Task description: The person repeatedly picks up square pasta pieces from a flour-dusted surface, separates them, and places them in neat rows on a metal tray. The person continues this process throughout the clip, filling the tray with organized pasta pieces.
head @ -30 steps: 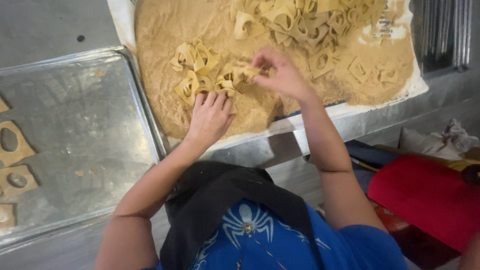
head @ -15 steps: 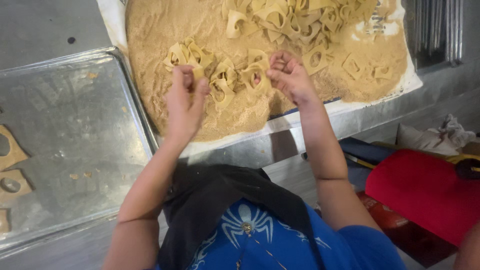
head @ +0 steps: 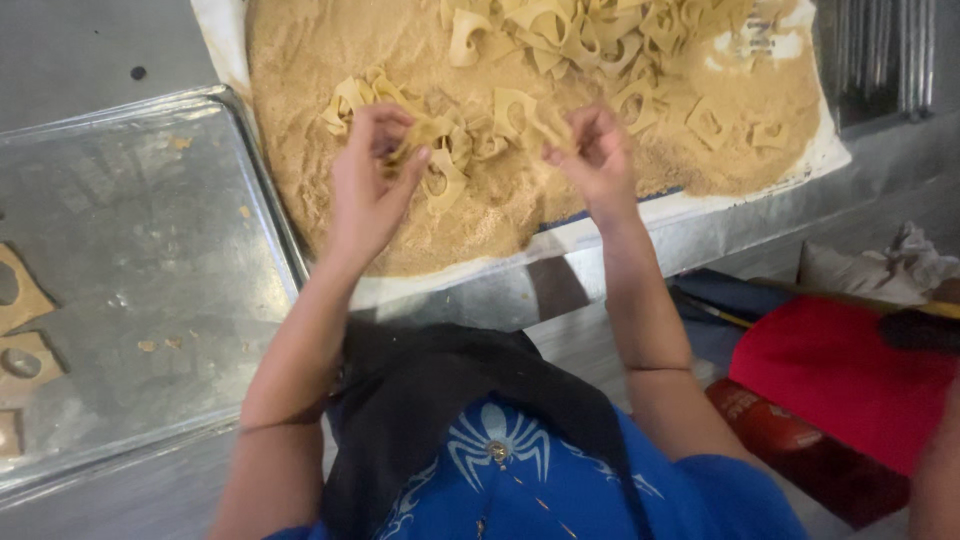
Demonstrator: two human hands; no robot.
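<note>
Head view, left to right. At 9 o'clock a metal baking tray [head: 150,300] lies on the steel table [head: 60,50], mostly bare, with three flat tan cut-out dough pieces [head: 20,290] at its far left edge and a few crumbs. Just beside its right rim, from 12 to 2 o'clock, sits a white-lined tray of brown crumbs [head: 300,60], with a heap of pale dough cut-outs [head: 560,30] at 12 to 1 o'clock and a smaller cluster [head: 450,150] at the centre.

Left hand [head: 368,185] is over the crumbs near the centre, fingers curled in and pinched together on a dough piece [head: 425,130] at the cluster's left side; thumb and fingertips are closed on it. Right hand [head: 598,150], at about 1 o'clock from centre, has fingers bunched together too, nipping a second dough piece [head: 535,118] lifted just above the crumbs. The two hands are near each other, not touching.

At 6 o'clock: blue shirt with a white spider print [head: 500,450] and a black apron [head: 430,390]. At 4 o'clock, below the table edge, a red cloth bundle [head: 840,370], and crumpled white rag [head: 900,265] at 3 o'clock. Metal rods [head: 890,50] show at 2 o'clock.
</note>
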